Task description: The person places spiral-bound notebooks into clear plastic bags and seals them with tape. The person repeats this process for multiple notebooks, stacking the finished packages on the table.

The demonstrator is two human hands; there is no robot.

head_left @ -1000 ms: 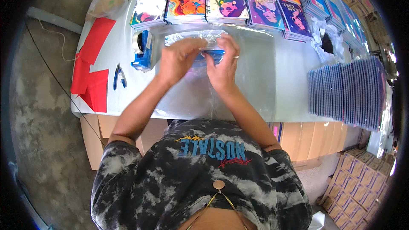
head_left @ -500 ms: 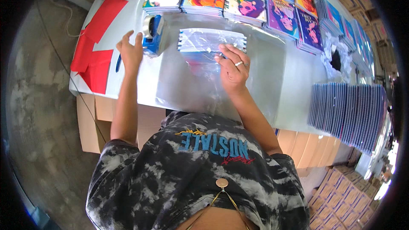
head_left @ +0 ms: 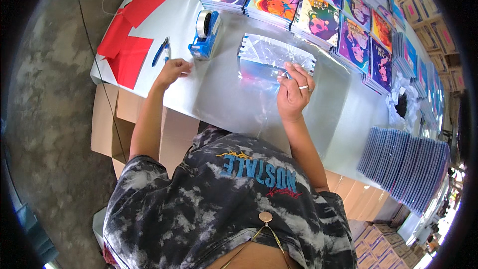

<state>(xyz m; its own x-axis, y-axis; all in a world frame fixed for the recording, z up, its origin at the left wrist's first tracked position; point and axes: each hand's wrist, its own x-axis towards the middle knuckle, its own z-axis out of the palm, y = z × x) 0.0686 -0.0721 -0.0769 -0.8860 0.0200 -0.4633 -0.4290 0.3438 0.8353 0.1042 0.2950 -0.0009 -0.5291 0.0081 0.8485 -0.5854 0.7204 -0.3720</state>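
A stack of spiral-bound notebooks (head_left: 259, 65) lies on the table inside a clear plastic bag (head_left: 249, 102). My right hand (head_left: 295, 92), with a ring on one finger, rests at the stack's right end and pinches the plastic there. My left hand (head_left: 173, 73) is over the table left of the bag, its fingers curled in; whatever they may hold is hidden. Beyond it stands a blue tape dispenser (head_left: 203, 37) with a roll of clear tape. A blue-handled cutting tool (head_left: 161, 52) lies just past my left hand.
Red sheets (head_left: 133, 57) lie at the table's left end. Piles of colourful notebooks (head_left: 316, 20) line the far side. At the right are crumpled white plastic (head_left: 398, 102) and a long row of notebooks (head_left: 403, 162). Cardboard boxes (head_left: 174, 137) sit under the table.
My left hand has come away from beside the tape dispenser toward me, its spread fingers now curled. My right hand keeps its place on the bag. The whole view has turned somewhat.
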